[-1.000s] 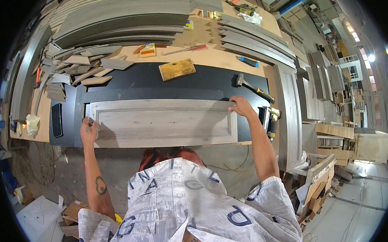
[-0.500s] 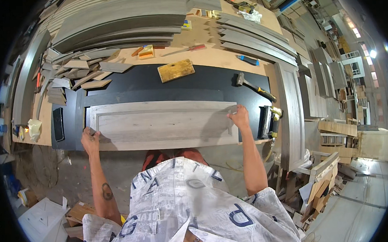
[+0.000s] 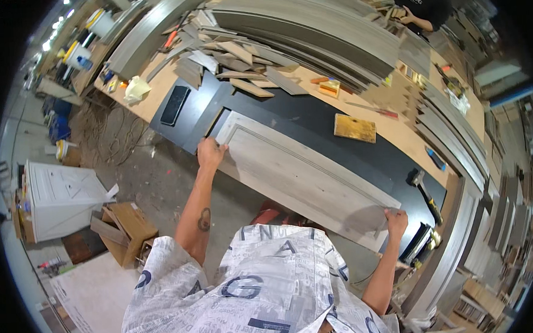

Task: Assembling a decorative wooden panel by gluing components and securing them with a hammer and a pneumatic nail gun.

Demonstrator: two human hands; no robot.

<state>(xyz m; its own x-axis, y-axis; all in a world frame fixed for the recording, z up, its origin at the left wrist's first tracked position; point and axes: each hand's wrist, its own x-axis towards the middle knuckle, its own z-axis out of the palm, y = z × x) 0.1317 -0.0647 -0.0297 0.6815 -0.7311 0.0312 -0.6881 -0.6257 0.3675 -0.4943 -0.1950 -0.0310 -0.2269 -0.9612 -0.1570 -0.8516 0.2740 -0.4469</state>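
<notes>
A long grey wood-grain cabinet door (image 3: pixel 302 177) with a raised frame lies flat on the black work surface (image 3: pixel 276 115), its near long side along the edge by my body. My left hand (image 3: pixel 211 153) is closed on its left end, at the near corner. At the opposite end, my right hand (image 3: pixel 396 221) grips the edge with fingers curled; its shadow falls on the panel. A narrow dark gap shows beside the left end. Beyond my right hand rest a hammer (image 3: pixel 425 198) and a nail gun (image 3: pixel 418 246).
A yellowish block (image 3: pixel 354 129) sits beyond the door. Several wood offcuts (image 3: pixel 238 63) are heaped at far left, near a black phone (image 3: pixel 175 105). Stacked grey boards (image 3: pixel 320 33) stand behind. Another person (image 3: pixel 417 8) handles pieces at far right. A cardboard box (image 3: pixel 126 232) stands on the floor.
The view has swung toward the left, so the bench now runs diagonally and another person has come into view. Both hands remain at the door's two ends.
</notes>
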